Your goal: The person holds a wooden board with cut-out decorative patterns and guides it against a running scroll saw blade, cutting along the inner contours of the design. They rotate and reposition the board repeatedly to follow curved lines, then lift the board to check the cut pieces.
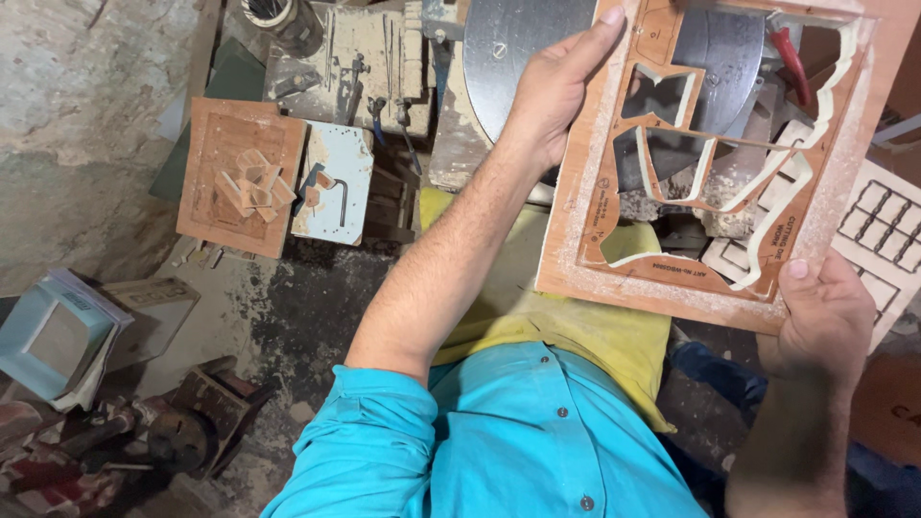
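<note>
I hold a flat brown wooden board [585,230] with curved shapes cut out of it and pale strips lining the cut edges. My left hand [556,82] grips its upper left edge, thumb on the face. Its lower right corner is held by my right hand [823,317], thumb on top. Sawdust lies on the board. Through the cut-outs I see a round metal saw table [513,43] and rubble below.
A brown board with small wood offcuts [245,177] lies at the left, beside a pale blue plate with a hex key [336,197]. Hand tools [379,91] rest on a dusty bench behind. A pale grid-cut panel [883,225] is at the right. A light blue box [53,336] sits lower left.
</note>
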A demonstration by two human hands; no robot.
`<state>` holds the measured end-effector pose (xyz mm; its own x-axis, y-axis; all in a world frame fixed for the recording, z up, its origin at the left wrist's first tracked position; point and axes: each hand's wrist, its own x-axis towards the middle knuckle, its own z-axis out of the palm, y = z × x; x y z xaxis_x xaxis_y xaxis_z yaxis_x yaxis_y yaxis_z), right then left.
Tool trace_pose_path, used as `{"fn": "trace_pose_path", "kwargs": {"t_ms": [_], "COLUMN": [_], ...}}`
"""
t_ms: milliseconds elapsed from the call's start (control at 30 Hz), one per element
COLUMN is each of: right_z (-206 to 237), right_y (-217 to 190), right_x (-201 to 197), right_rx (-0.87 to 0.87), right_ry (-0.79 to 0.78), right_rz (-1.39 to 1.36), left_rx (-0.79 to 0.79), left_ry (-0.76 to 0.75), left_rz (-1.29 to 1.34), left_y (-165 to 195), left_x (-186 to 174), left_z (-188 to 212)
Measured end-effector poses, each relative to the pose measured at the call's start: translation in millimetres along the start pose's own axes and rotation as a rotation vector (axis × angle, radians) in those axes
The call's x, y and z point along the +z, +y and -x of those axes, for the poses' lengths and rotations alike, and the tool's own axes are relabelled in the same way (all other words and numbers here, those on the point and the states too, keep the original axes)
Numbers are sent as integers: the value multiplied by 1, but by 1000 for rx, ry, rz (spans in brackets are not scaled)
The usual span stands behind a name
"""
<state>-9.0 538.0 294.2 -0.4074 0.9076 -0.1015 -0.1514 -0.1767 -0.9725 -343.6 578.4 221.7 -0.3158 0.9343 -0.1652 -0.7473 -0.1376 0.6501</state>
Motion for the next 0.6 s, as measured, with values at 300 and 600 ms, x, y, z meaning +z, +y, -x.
{"fn": "trace_pose_path", "kwargs": {"t_ms": [300, 600], "right_z": [-17, -35], "right_y": [46, 50], "right_x": [-20, -42], "right_rx": [106, 276], "right_ry": [-12, 79], "right_rz": [-70, 605], "left_rx": [297, 664], "left_ry": [471, -48], "left_rz": [-1066, -1300], "left_y": [13, 16], "left_x": [-19, -25], "left_z": [2, -10]}}
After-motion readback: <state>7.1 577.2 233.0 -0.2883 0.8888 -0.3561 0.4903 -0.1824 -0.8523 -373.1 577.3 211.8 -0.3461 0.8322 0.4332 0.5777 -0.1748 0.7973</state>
